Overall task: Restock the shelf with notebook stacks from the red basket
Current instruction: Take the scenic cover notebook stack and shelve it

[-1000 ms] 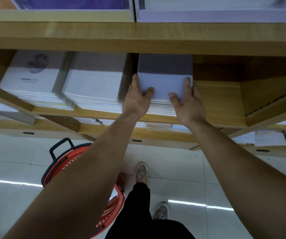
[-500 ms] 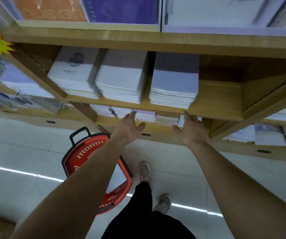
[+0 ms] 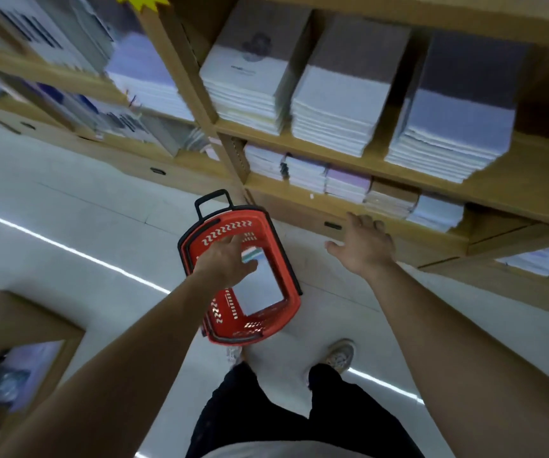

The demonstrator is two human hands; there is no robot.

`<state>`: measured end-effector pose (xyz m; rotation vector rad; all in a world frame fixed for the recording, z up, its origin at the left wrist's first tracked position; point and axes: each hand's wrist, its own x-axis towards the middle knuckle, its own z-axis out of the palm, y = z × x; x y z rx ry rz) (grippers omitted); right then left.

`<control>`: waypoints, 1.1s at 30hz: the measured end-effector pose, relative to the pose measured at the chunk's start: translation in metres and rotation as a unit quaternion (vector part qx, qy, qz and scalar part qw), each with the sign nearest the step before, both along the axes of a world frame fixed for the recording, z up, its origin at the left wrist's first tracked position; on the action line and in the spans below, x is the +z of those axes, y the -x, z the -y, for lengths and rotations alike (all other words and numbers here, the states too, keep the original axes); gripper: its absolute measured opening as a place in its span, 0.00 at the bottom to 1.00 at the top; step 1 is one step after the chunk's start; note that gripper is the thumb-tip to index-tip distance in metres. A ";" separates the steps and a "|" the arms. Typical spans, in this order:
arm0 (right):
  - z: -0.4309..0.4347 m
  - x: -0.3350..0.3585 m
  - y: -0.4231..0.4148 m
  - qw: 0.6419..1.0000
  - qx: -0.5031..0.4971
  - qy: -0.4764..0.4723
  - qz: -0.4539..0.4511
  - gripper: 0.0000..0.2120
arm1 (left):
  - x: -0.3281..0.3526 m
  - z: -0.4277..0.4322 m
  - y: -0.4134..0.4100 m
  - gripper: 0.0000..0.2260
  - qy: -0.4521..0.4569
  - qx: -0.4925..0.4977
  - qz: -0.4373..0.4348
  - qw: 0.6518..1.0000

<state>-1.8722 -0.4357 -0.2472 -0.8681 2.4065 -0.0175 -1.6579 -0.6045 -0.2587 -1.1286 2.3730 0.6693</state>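
Wooden shelf ahead and to my right; three notebook stacks sit side by side on its middle board. Red basket stands on the floor below, near my feet, with pale notebooks lying flat inside. Left hand above the basket, fingers spread, holding nothing. Right hand in front of the bottom shelf edge, fingers loose, empty.

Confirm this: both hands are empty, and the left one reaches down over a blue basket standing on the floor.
Not blue: the head view shows a red basket on the floor. The left hand and right hand are empty, the left over it.
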 end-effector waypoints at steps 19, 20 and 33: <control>0.179 -0.241 -0.160 0.985 0.125 -0.099 0.064 0.34 | -0.258 0.099 -0.161 0.35 -0.135 0.112 0.004 0.985; 0.182 -0.265 -0.159 0.983 0.140 -0.102 0.066 0.34 | -0.281 0.096 -0.159 0.35 -0.138 0.123 -0.001 0.983; 0.177 -0.560 -0.172 0.969 0.215 -0.103 0.060 0.42 | -0.557 0.044 -0.139 0.44 -0.137 0.259 0.028 0.956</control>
